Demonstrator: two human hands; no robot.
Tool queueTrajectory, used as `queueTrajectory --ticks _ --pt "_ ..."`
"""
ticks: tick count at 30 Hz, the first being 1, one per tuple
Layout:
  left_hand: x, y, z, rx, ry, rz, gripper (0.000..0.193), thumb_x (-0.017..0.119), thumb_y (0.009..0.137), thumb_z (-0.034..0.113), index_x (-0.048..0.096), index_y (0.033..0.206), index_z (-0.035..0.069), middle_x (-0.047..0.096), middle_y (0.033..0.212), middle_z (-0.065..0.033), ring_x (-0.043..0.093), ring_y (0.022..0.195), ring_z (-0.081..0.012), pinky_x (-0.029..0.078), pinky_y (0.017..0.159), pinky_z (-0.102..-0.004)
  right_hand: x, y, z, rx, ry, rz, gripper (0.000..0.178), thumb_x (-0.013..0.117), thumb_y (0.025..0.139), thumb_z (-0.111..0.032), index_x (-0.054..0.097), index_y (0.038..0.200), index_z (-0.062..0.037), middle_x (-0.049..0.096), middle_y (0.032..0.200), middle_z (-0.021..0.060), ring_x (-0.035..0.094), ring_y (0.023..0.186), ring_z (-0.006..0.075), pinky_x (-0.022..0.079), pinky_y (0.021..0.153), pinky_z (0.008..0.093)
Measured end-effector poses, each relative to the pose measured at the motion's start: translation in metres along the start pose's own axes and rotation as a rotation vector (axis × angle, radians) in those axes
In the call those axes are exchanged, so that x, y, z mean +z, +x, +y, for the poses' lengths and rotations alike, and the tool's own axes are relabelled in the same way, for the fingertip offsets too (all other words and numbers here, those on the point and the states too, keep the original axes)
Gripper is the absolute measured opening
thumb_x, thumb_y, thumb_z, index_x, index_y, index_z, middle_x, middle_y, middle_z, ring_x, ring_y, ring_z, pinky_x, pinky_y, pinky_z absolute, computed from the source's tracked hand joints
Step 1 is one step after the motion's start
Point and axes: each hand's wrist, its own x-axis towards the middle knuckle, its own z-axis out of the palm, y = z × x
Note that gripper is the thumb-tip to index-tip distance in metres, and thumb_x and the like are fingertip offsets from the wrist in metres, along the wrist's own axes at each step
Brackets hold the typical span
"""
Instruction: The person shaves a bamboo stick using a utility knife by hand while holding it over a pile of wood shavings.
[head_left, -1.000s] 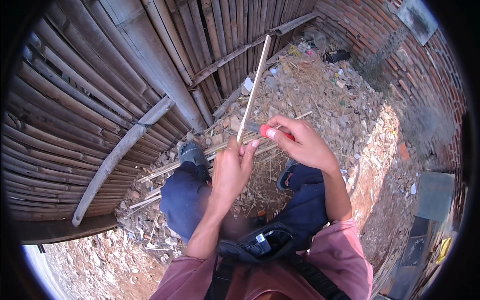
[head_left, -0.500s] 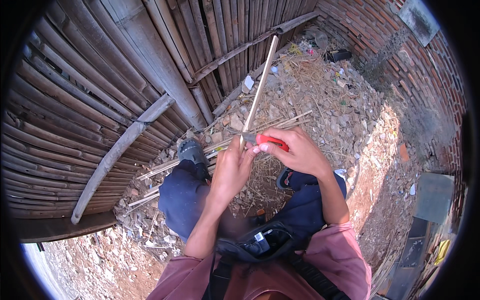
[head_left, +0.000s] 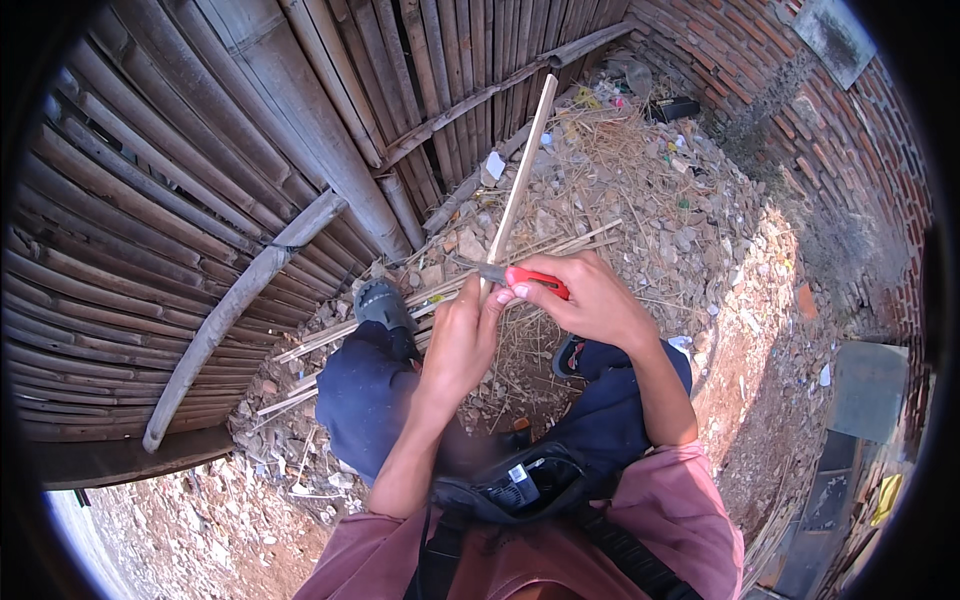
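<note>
A long, pale bamboo strip [head_left: 522, 185] points up and away from me, its near end in the grip of my left hand [head_left: 462, 335]. My right hand [head_left: 597, 302] is closed round the red handle of a utility knife [head_left: 541, 283]. The knife's grey blade lies across the strip just above my left fingers, touching it. My right thumb rests close to the left fingertips. The very lower end of the strip is hidden in my left hand.
More bamboo strips [head_left: 570, 243] lie on the rubble ground between and beyond my feet. A bamboo slat wall [head_left: 200, 130] with a pole leaning on it rises at the left. A brick wall [head_left: 850, 180] stands at the right, with boards [head_left: 868, 390] near it.
The knife and my right hand have shifted slightly to the left, with the blade now reaching further across the strip. My left hand and the strip stay almost in place.
</note>
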Motion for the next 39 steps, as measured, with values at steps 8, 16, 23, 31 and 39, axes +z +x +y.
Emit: queueTrajectory --ticks 8,16,23,31,39 --pt "-0.003 0.001 0.006 0.013 0.067 -0.01 0.047 0.085 0.096 0.031 0.06 0.113 -0.005 0.062 0.064 -0.0194 0.067 0.055 -0.0302 0.048 0.053 -0.0438 0.009 -0.003 -0.012 0.07 -0.165 0.078 0.026 0.07 0.1 -0.023 0.077 0.117 -0.0057 0.075 0.088 0.0229 0.073 0.08 0.043 0.057 0.071 0.0459" --pt "-0.002 0.0 0.003 -0.03 0.024 0.035 0.036 0.076 0.104 0.025 0.061 0.112 -0.006 0.06 0.067 -0.0216 0.053 0.059 -0.0294 0.047 0.057 -0.0429 0.011 -0.001 -0.014 0.059 -0.246 0.087 0.025 0.07 0.099 -0.025 0.077 0.117 -0.0083 0.074 0.083 0.0217 0.074 0.076 0.0422 0.057 0.069 0.0496" --pt "0.001 -0.001 0.003 -0.057 0.028 0.092 0.036 0.071 0.107 0.029 0.066 0.104 -0.007 0.055 0.067 -0.0211 0.043 0.061 -0.0279 0.044 0.06 -0.0434 0.014 -0.002 -0.018 -0.008 -0.325 0.147 0.023 0.069 0.1 -0.026 0.074 0.114 -0.0085 0.074 0.078 0.0204 0.073 0.07 0.0412 0.058 0.063 0.0517" --pt "0.001 0.002 0.008 -0.075 0.093 0.078 0.033 0.071 0.106 0.024 0.063 0.103 -0.007 0.062 0.075 -0.0334 0.066 0.077 -0.0547 0.05 0.062 -0.0538 0.018 -0.002 -0.023 0.034 -0.341 0.163 0.023 0.069 0.102 -0.026 0.073 0.115 -0.0081 0.075 0.078 0.0194 0.074 0.071 0.0405 0.058 0.063 0.0505" --pt "0.002 0.006 0.005 -0.083 0.03 0.038 0.035 0.071 0.107 0.028 0.065 0.105 -0.006 0.061 0.071 -0.0269 0.06 0.07 -0.0435 0.048 0.061 -0.0498 0.018 -0.005 -0.017 0.057 -0.238 0.147 0.023 0.069 0.102 -0.025 0.072 0.116 -0.0069 0.075 0.082 0.0196 0.074 0.075 0.0418 0.057 0.064 0.0517"
